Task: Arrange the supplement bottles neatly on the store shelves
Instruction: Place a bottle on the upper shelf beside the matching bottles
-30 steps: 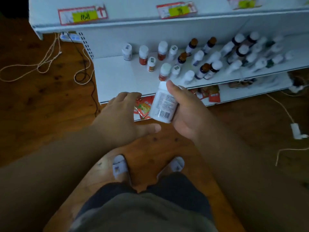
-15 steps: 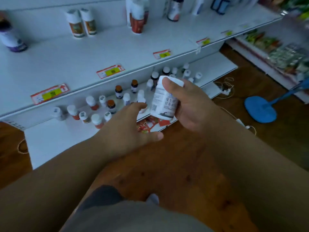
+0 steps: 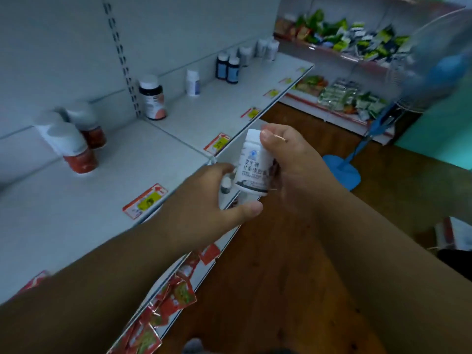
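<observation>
The white bottle sits upright at mid-frame in the right hand, thumb and fingers wrapped round it. The left hand, at eight o'clock, is loosely spread and holds nothing. The shelf at ten o'clock carries few bottles; most work probably remains.

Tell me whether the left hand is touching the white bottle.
Cannot tell. In the head view the left hand curls beside the white bottle held by the right hand; contact is unclear.

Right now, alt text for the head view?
A person's right hand grips a white supplement bottle in front of a white store shelf, the left hand open beside it. Red-labelled bottles and a dark bottle stand at the back.
</observation>
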Available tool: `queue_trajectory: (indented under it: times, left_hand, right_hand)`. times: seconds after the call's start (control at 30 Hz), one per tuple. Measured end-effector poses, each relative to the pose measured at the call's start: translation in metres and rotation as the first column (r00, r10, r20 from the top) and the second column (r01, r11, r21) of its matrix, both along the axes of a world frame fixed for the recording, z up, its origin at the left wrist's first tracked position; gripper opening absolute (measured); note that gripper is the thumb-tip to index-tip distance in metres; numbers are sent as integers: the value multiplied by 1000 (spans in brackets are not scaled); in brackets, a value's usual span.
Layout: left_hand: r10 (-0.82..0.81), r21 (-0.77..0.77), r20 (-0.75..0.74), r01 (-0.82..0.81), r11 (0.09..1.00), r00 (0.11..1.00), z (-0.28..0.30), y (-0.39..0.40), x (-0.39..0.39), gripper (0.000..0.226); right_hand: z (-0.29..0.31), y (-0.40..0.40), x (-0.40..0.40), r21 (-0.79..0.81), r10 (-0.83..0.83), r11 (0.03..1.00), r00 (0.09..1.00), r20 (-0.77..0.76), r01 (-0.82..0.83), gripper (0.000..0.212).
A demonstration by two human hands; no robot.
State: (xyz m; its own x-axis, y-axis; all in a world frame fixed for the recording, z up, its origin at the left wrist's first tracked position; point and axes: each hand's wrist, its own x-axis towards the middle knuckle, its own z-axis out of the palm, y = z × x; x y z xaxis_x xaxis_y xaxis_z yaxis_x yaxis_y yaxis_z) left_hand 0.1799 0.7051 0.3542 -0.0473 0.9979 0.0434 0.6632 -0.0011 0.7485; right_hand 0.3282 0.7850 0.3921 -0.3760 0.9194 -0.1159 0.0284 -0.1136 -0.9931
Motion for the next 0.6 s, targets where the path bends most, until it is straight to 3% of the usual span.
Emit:
queue_trajectory:
  times: [0.23,0.3,0.43,0.6]
  left_hand:
    - [-95,-33,-32,94,995,995,1,147,52,84]
    - [-88,-14,-23,88,996,996,0,187,70,89]
    - [-6,-32,-14,5,999,1000,6,266,102,94]
    - [88,-62,-74,-92,994,993,11,351,123,96]
  right_hand:
    - [6,123,66,201,-90,977,990,104,68,24]
    - [7,163,84,220,-71,974,992,107,46,33]
    - [14,255,114,214,-23,977,991,134,-7,54]
    - [22,370,124,211,96,968,976,196,-137,39]
